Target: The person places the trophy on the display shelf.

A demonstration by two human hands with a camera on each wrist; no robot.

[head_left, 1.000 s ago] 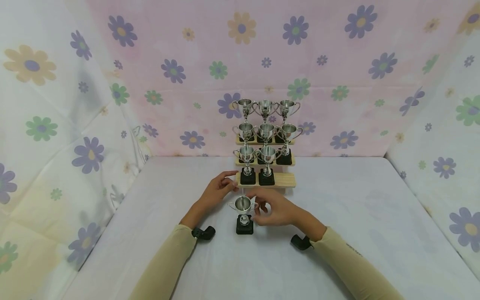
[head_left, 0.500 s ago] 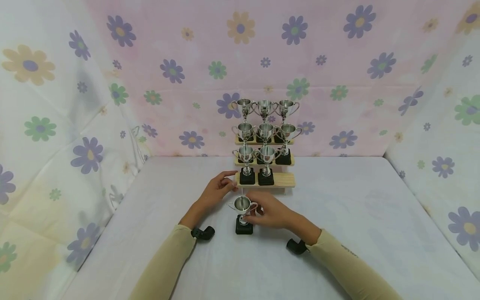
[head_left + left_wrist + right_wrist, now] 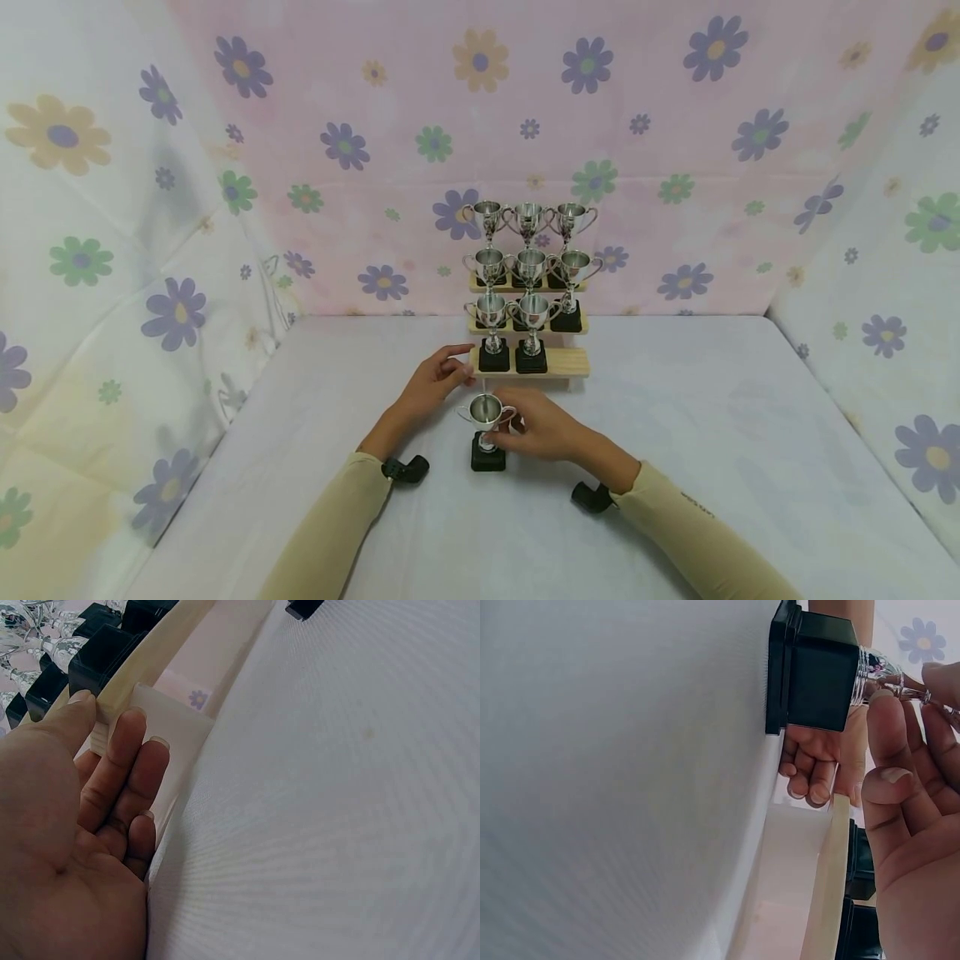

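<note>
A small silver trophy (image 3: 486, 411) with a black base (image 3: 817, 671) stands on the white table in front of a stepped wooden shelf (image 3: 564, 362). My right hand (image 3: 506, 427) pinches its stem just under the cup; in the right wrist view the fingertips (image 3: 889, 712) curl at the stem. My left hand (image 3: 452, 370) rests on the left end of the shelf's lowest step. In the left wrist view its thumb lies on the wood edge (image 3: 150, 652) and its straight fingers (image 3: 127, 742) lie against the white end piece.
Several silver trophies (image 3: 528, 250) fill the shelf's steps; the lowest step holds two, with bare wood at its right end. Flowered cloth walls (image 3: 675, 125) close in the back and both sides. The white table cloth (image 3: 712, 433) spreads around the hands.
My right hand has moved left and closed its fingers on the trophy's stem; before, they hovered loosely beside the cup. The left hand and the trophy have stayed in place.
</note>
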